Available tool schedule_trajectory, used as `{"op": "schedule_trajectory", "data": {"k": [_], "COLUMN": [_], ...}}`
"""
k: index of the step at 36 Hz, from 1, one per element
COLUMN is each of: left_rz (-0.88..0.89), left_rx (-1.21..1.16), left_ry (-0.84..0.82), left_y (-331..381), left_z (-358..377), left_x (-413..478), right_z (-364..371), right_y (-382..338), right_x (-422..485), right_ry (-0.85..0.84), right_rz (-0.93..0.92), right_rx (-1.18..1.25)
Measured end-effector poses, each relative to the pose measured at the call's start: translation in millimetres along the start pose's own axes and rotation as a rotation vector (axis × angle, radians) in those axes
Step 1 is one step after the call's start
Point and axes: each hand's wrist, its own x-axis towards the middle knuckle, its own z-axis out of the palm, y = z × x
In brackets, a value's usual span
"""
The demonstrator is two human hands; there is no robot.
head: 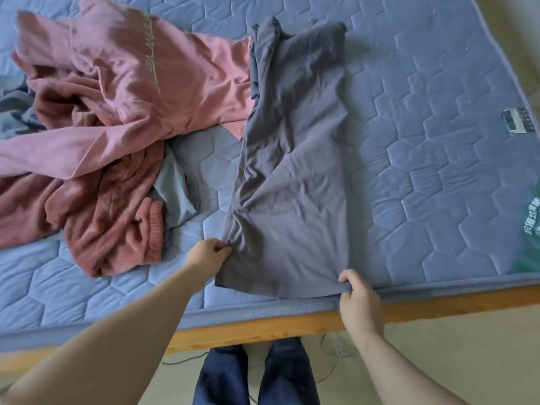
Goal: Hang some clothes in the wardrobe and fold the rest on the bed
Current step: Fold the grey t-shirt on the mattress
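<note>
A grey garment (295, 159) lies lengthwise on the blue quilted mattress (423, 141), folded into a long strip running away from me. My left hand (209, 254) pinches its near left edge, where the cloth bunches into creases. My right hand (358, 299) grips the near right corner at the mattress edge. To the left a pink sweatshirt (131, 83) with pale lettering sprawls over a darker rose fleece garment (111, 217).
A grey-green cloth (172, 191) peeks from under the pink pile, and a dark patterned piece (14, 115) lies at the far left. The wooden bed frame (292, 324) runs along the near side. A green printed item (530, 238) sits at the right edge. My legs stand on the pale floor.
</note>
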Motion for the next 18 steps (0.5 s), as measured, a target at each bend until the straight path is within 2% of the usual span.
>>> {"op": "schedule_trajectory", "data": {"k": [5,12,15,18], "left_rz": [-0.109,-0.128,-0.179,-0.151], "left_rx": [0.038,0.187,0.135,-0.045], "left_ry": [-0.178,-0.234,-0.131,-0.002], "left_y": [-17.2,0.4,20.9,43.5], "left_z": [4.3,3.9,-0.5,-3.1], "left_x": [-18.1,-20.0,-8.3,9.8], "right_z": [-5.4,-12.2,-22.4,-29.8], "right_y": [15.4,14.2,6.5,-0.9], "right_x": [-6.2,-7.4,-0.9,5.9], "right_ry": [-0.085,-0.126,-0.057,0.055], "right_rz": [0.107,0.100,0.041,-0.029], "right_rx": [0.066,0.025,0.028,0.107]}}
